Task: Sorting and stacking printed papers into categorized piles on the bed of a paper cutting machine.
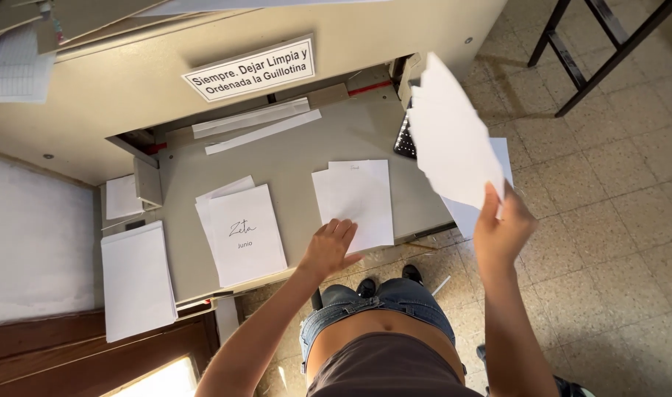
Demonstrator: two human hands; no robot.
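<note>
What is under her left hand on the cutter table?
The left hand rests flat on a small stack of white sheets lying on the grey cutter table. The part of the stack beneath the palm is hidden.

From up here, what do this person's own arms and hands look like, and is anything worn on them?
Both arms are bare to the frame edge: no sleeves, gloves, watch or bracelets. No rings show on the left hand or the right hand. Fingernails look short and unpainted, though small in view.
</note>
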